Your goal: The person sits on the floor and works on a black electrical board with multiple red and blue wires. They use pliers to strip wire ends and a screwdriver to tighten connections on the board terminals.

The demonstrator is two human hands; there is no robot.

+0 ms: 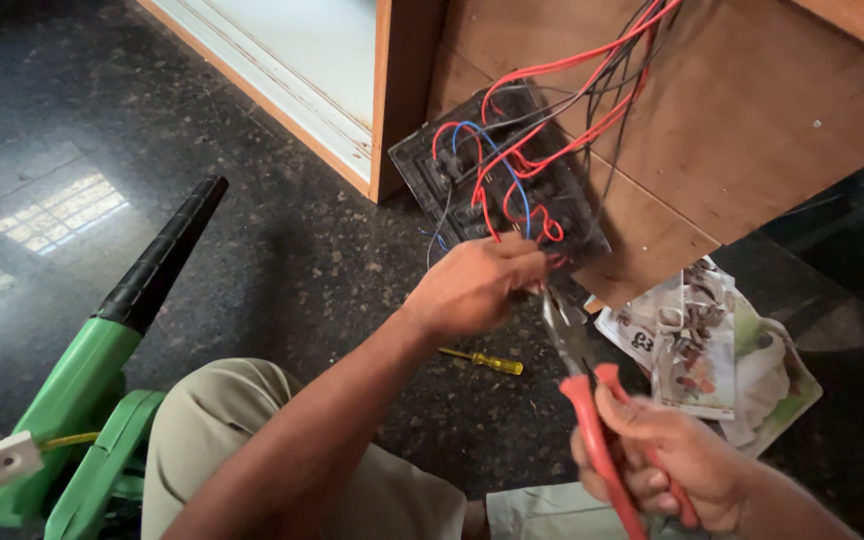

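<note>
- Black switch board (497, 180), tangled with red wires (572, 110), leans against a wooden panel (752, 110).
- Left hand (477, 285): fingers pinched together on wiring at the board's lower edge.
- Right hand (667, 460): fingers clamped round red-handled pliers (577, 370), nose near that wiring.

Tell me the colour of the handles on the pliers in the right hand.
Red. The pliers in the right hand show red handles in the head view.

Single view, head-mounted. Looks steeply down and forward from above a seated person's lap onto a dark speckled floor (282, 260). Close range: both forearms enter from the bottom edge, a black switch panel (497, 180) sits upper centre, wooden board (752, 110) upper right, green blower (82, 390) lower left. No second view.
</note>
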